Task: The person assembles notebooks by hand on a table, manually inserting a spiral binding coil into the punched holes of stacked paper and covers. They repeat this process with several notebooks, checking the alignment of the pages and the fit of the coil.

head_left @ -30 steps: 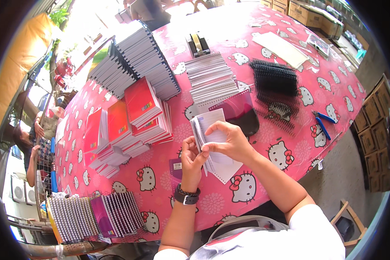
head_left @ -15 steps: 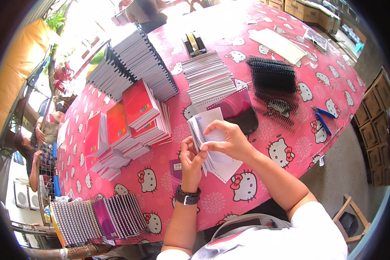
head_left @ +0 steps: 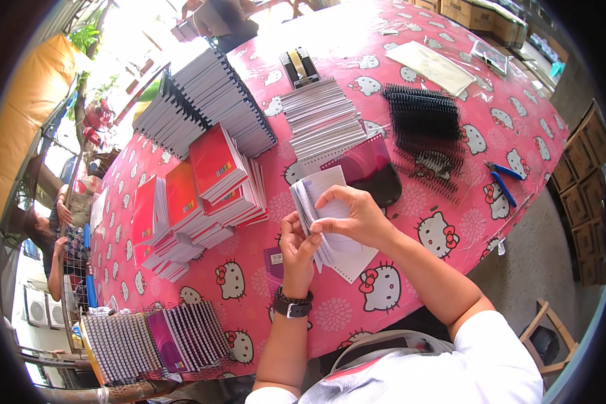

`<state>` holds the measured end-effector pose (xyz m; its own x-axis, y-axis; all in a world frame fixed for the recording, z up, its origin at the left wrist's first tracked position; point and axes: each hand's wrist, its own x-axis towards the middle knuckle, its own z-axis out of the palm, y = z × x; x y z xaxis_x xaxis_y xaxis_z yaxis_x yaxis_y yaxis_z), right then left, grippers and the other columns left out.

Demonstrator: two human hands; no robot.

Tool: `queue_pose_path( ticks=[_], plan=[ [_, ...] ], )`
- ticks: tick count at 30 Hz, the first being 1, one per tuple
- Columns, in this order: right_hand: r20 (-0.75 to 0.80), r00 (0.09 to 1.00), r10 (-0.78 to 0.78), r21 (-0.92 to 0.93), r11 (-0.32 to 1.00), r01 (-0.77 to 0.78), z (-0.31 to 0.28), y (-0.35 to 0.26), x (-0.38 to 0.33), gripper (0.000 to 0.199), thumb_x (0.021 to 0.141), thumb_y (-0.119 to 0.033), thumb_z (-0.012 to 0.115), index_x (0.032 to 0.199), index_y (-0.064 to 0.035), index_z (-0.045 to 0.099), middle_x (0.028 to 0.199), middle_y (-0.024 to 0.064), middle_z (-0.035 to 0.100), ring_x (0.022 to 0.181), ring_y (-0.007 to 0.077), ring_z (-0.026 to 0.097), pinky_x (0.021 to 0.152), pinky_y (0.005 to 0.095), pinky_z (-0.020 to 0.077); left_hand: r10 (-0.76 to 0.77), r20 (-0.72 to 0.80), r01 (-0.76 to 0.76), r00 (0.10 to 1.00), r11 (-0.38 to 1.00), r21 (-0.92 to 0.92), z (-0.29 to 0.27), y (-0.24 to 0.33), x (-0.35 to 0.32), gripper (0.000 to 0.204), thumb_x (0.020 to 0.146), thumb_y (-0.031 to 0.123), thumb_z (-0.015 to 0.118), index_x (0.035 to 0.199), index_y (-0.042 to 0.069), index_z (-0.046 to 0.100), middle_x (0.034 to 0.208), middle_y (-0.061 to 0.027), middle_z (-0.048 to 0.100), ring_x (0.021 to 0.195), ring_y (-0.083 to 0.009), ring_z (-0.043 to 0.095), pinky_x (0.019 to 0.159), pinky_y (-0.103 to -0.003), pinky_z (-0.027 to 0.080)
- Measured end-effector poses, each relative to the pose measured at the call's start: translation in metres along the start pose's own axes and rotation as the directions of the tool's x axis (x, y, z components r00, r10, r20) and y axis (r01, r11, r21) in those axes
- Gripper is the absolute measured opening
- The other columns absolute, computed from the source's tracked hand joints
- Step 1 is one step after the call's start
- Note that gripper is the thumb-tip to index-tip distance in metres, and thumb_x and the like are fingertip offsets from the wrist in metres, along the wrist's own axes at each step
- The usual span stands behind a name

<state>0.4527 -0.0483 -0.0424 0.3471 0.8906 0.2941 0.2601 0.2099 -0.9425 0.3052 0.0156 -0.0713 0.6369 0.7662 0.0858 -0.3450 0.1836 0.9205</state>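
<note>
My left hand (head_left: pixel 297 246) and my right hand (head_left: pixel 353 214) together hold a thin stack of white punched sheets (head_left: pixel 320 202) on edge above the pink cartoon-cat tablecloth (head_left: pixel 397 283). The left hand pinches the lower edge, with a dark watch on its wrist. Fingers of the right hand fold over the top of the sheets. A loose white sheet (head_left: pixel 357 259) lies flat under my hands. Just behind the stack rests a dark translucent plastic cover (head_left: pixel 370 172).
Red-covered booklets (head_left: pixel 212 182) are piled at left, spiral-bound notebooks (head_left: pixel 202 108) behind them. A fanned pile of white pages (head_left: pixel 323 121), black binding combs (head_left: pixel 424 121), blue pliers (head_left: pixel 501 182) and finished notebooks (head_left: pixel 155 337) lie around. Another person (head_left: pixel 47 236) stands far left.
My hands and the sheets have barely moved; the fingers have shifted slightly on the stack's edge.
</note>
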Motion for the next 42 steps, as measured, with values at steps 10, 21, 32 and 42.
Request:
queue_pose_path(
  ticks=[10,21,32,42],
  plan=[
    [0.021,1.0,0.018,-0.002,1.0,-0.018,-0.001,-0.002,0.0,0.041,0.07,-0.034,0.079,0.09,-0.0023,0.061,0.088,0.0055,0.062,0.086,0.0118,0.056,0.079,0.026,0.0437,0.002,0.011,-0.002,1.0,1.0,-0.003,-0.002,-0.001,0.001,0.055,0.076,0.021,0.068,0.119,0.002,0.039,0.104,-0.0063,0.054,0.095,-0.0118,0.052,0.086,-0.027,0.041],
    [0.016,1.0,0.02,-0.033,0.999,-0.019,0.0,-0.001,0.0,0.043,0.07,-0.034,0.079,0.09,-0.0008,0.061,0.089,0.0072,0.062,0.085,0.0135,0.058,0.078,0.0271,0.0445,0.034,0.009,-0.034,0.999,0.997,0.067,-0.002,-0.001,0.001,0.053,0.076,0.019,0.069,0.117,0.001,0.04,0.103,-0.0058,0.054,0.094,-0.0116,0.052,0.084,-0.026,0.042],
    [-0.018,1.0,-0.01,-0.043,0.999,0.009,0.001,-0.001,0.0,0.05,0.067,-0.041,0.079,0.09,0.0003,0.06,0.085,0.0122,0.062,0.077,0.0183,0.06,0.07,0.0299,0.0468,0.043,0.006,-0.043,0.999,0.997,0.07,-0.001,0.0,0.001,0.054,0.077,0.022,0.071,0.116,0.002,0.04,0.105,-0.0055,0.054,0.095,-0.0119,0.052,0.084,-0.026,0.042],
    [-0.002,1.0,0.006,-0.041,0.999,-0.006,-0.001,-0.004,0.0,0.044,0.068,-0.034,0.08,0.09,-0.0007,0.061,0.086,0.0071,0.062,0.082,0.0128,0.058,0.075,0.0271,0.0452,0.027,0.008,-0.028,1.0,0.999,0.045,-0.001,0.001,0.0,0.053,0.076,0.019,0.069,0.117,0.001,0.04,0.106,-0.0061,0.054,0.097,-0.0122,0.051,0.085,-0.027,0.041]
  ],
)
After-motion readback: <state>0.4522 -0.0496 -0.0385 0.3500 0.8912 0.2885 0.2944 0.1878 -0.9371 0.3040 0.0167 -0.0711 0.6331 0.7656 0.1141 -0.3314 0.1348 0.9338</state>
